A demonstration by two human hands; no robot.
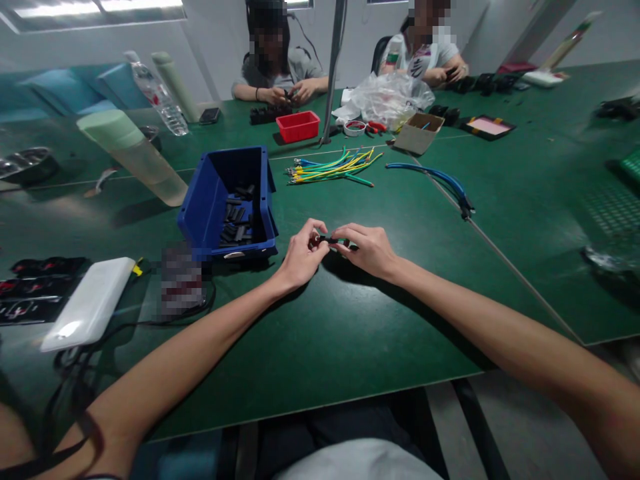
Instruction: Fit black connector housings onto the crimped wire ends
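My left hand point(303, 255) and my right hand point(367, 249) meet over the green table point(350, 333), fingers pinched on a small black part point(329, 239) held between them. A bit of green wire shows at my right fingertips. Just to the left stands a blue bin point(210, 200) tipped toward me, with several black parts point(239, 220) inside. Behind my hands lies a bundle of yellow, green and blue wires point(333, 169).
A blue cable point(435, 180) lies to the right. A white flat case point(90, 303), a foam roll point(133, 155), a water bottle point(157, 95), a red tray point(299, 126) and a cardboard box point(419, 133) sit around. Two people work at the far side.
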